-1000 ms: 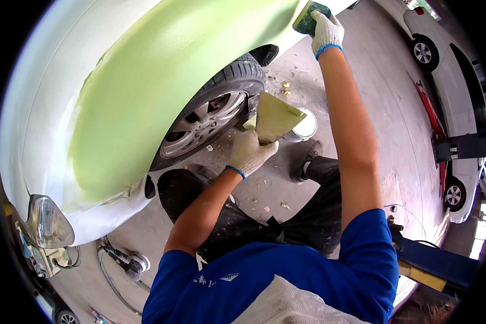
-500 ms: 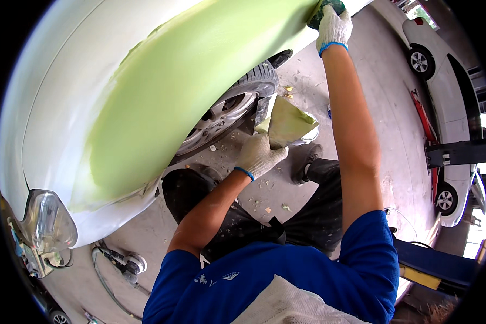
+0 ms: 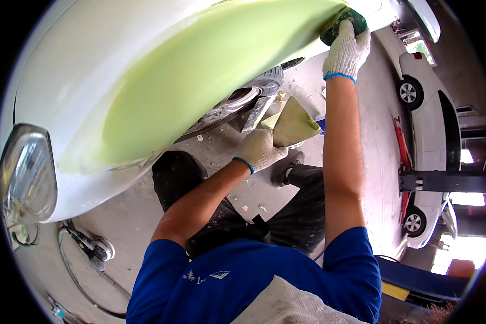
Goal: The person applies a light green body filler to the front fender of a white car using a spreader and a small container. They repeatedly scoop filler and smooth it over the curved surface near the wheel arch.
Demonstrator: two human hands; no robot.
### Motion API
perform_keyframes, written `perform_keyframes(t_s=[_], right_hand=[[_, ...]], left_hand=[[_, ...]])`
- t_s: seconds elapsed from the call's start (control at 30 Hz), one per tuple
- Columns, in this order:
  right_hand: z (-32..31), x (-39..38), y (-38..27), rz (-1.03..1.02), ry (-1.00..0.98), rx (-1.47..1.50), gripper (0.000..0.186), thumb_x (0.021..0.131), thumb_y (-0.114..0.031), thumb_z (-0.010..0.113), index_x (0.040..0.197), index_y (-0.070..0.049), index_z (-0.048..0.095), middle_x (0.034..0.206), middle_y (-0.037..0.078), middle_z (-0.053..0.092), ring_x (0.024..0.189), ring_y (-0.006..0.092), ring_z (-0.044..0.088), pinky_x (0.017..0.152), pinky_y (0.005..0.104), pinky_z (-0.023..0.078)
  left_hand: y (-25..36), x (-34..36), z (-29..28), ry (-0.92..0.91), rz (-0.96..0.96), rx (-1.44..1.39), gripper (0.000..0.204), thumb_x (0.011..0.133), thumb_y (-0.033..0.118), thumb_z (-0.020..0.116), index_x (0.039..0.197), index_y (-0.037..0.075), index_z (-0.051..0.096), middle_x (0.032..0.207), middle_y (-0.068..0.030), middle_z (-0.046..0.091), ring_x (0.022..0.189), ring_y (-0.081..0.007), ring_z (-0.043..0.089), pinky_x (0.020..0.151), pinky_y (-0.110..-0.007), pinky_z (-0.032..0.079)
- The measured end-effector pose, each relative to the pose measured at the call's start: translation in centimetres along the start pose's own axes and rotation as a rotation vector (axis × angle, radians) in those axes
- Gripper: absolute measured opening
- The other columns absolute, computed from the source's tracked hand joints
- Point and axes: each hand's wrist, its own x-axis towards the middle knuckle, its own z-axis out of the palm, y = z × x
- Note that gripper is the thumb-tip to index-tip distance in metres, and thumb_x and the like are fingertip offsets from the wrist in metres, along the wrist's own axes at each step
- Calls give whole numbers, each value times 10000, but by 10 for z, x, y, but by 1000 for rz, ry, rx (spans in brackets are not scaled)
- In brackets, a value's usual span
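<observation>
White knitted gloves with blue cuffs cover both my hands. At the upper right, my right hand grips a dark green spreader against the far end of a pale green filler patch. That patch spreads across a white car body panel. Lower down, in front of the wheel, my left hand is closed around the near edge of a filler-smeared board. A greyish flat strip shows beside the board; whether my hand holds it, I cannot tell.
The car's wheel sits under the panel, its headlight at the left. A sander with a hose lies on the floor, lower left. Crumbs of filler litter the floor near my feet. Another white car stands at the right behind a dark lift arm.
My view has shifted, so the car and floor sit differently in the picture. The spreader in my right hand is still at the patch's far end. My left hand keeps its hold on the board.
</observation>
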Motion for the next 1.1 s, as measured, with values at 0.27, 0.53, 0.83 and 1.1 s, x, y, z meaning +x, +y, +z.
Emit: perform_keyframes(t_s=[0.27, 0.53, 0.83, 1.1], right_hand=[[25, -53, -36, -122, -32, -149, 207, 974, -37, 585, 1173, -7, 629, 1047, 59, 655, 880, 131, 611, 771, 289, 533], [44, -96, -59, -255, -78, -267, 260, 1003, -30, 554, 1254, 37, 565, 1068, 128, 670, 928, 175, 629, 881, 320, 522], [60, -147, -87, -332, -193, -302, 289, 1021, -35, 526, 1301, 36, 529, 1123, 145, 611, 993, 201, 608, 929, 334, 501], [73, -190, -112, -307, -249, -246, 333, 1023, -44, 503, 1342, 50, 510, 1160, 169, 534, 1051, 243, 577, 967, 353, 467]], left_hand=[[-4, -1, 0, -50, -20, 31, 425, 743, 393, 772, 830, -22, 738, 797, -287, 681, 780, -432, 696, 717, -511, 552], [-1, -2, -6, -57, -41, 34, 456, 739, 429, 779, 844, -14, 749, 816, -282, 690, 798, -425, 703, 736, -509, 552], [-51, 11, 53, 135, 114, -30, 467, 741, 459, 761, 849, 4, 757, 864, -274, 706, 847, -428, 709, 774, -514, 561], [-48, 12, 52, 183, 163, -123, 497, 765, 474, 726, 882, -8, 746, 890, -291, 696, 855, -431, 702, 777, -518, 554]])
